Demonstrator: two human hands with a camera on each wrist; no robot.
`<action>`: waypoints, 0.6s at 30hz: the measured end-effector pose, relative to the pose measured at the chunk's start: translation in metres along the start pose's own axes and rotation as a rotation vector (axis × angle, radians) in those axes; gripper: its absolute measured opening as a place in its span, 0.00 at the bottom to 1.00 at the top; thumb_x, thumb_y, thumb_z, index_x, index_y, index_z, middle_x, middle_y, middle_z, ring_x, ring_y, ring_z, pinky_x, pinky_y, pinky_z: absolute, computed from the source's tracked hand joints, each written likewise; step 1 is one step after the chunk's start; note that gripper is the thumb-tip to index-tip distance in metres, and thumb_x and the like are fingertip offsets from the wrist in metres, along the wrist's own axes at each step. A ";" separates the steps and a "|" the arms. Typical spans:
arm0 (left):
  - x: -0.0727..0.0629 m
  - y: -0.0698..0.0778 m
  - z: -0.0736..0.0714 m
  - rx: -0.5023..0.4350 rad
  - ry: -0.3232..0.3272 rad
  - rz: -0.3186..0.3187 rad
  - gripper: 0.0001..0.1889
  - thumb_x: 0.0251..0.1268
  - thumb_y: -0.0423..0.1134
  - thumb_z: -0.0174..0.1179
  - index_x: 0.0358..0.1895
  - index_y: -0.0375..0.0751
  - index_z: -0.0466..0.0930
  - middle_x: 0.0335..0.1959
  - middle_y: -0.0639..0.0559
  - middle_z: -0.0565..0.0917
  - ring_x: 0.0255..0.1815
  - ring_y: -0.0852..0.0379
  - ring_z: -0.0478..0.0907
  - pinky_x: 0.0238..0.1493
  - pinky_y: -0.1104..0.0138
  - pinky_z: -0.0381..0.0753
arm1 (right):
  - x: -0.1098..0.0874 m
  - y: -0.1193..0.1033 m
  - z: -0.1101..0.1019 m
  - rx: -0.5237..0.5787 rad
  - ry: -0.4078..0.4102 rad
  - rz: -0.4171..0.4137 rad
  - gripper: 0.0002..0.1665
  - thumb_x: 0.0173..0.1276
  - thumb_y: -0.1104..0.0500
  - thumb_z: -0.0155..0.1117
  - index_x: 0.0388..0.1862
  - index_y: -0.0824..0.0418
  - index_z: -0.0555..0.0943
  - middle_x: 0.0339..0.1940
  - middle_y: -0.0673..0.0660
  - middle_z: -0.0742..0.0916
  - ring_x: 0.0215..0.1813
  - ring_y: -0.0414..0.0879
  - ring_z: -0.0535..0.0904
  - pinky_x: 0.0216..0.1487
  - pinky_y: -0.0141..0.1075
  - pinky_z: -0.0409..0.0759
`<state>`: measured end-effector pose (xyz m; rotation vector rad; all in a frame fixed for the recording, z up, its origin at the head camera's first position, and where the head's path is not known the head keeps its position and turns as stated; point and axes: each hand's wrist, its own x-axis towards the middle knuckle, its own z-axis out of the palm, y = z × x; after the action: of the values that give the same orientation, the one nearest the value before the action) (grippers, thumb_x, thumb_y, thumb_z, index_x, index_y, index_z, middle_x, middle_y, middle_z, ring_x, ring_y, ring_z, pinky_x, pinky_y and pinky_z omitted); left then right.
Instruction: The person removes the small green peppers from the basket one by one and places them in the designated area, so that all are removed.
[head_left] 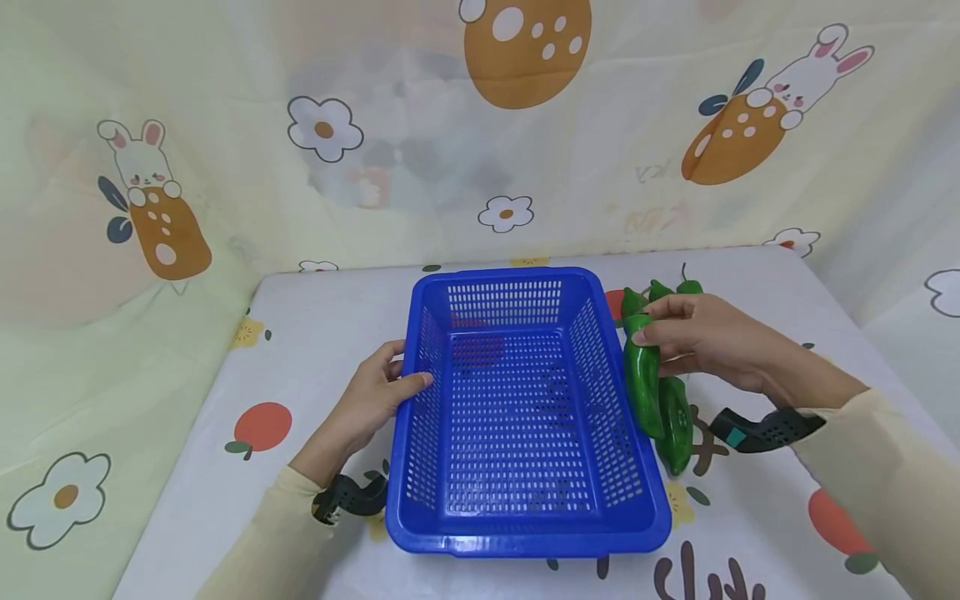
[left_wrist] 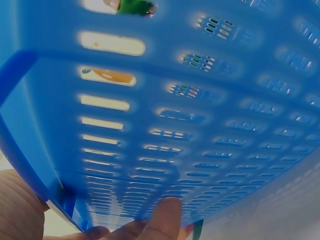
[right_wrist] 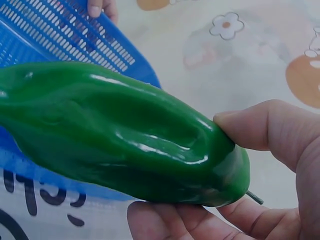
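A blue perforated plastic basket (head_left: 525, 546) stands in the middle of the table with nothing inside. My left hand (head_left: 375, 390) grips its left rim, thumb over the edge and fingers on the outer wall; the left wrist view shows fingers against the slotted side. My right hand (head_left: 693, 337) pinches a long green pepper (head_left: 642, 375) near its stem end, beside the basket's right rim. In the right wrist view, thumb and fingers hold the pepper (right_wrist: 125, 135) from opposite sides. Another green pepper (head_left: 677, 425) lies on the cloth just below it.
More green peppers (head_left: 660, 289) lie behind my right hand, partly hidden by it. A white patterned cloth (head_left: 322, 321) covers the table, and a printed curtain (head_left: 405, 133) hangs along its back and sides.
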<state>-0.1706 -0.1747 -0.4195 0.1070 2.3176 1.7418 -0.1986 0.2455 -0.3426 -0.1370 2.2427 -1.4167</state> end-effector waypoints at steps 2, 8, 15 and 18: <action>0.000 0.000 0.000 0.001 0.000 0.000 0.32 0.75 0.36 0.62 0.76 0.35 0.62 0.57 0.31 0.84 0.46 0.41 0.89 0.42 0.52 0.92 | -0.002 0.004 -0.004 -0.005 0.006 0.002 0.33 0.77 0.58 0.61 0.71 0.76 0.64 0.44 0.59 0.86 0.41 0.49 0.88 0.53 0.47 0.90; 0.001 -0.001 0.000 0.002 0.002 -0.001 0.32 0.75 0.36 0.62 0.76 0.35 0.62 0.57 0.31 0.84 0.46 0.42 0.89 0.42 0.52 0.92 | -0.006 0.016 -0.014 -0.011 0.031 0.045 0.34 0.77 0.56 0.61 0.72 0.75 0.63 0.44 0.56 0.86 0.41 0.47 0.86 0.52 0.46 0.89; 0.001 -0.001 0.000 0.000 0.007 0.002 0.31 0.75 0.36 0.62 0.76 0.35 0.62 0.56 0.31 0.84 0.46 0.42 0.89 0.42 0.52 0.92 | -0.010 0.034 -0.022 -0.005 0.053 0.073 0.34 0.78 0.56 0.59 0.71 0.75 0.63 0.46 0.55 0.86 0.43 0.47 0.87 0.51 0.47 0.89; 0.001 -0.002 0.001 -0.002 0.007 0.004 0.31 0.75 0.36 0.62 0.76 0.35 0.62 0.57 0.31 0.84 0.46 0.41 0.89 0.42 0.52 0.92 | -0.013 0.043 -0.025 -0.001 0.069 0.081 0.31 0.79 0.56 0.59 0.69 0.75 0.64 0.43 0.54 0.86 0.42 0.47 0.87 0.50 0.45 0.90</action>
<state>-0.1708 -0.1747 -0.4217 0.1051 2.3227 1.7489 -0.1915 0.2902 -0.3665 0.0025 2.2774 -1.3972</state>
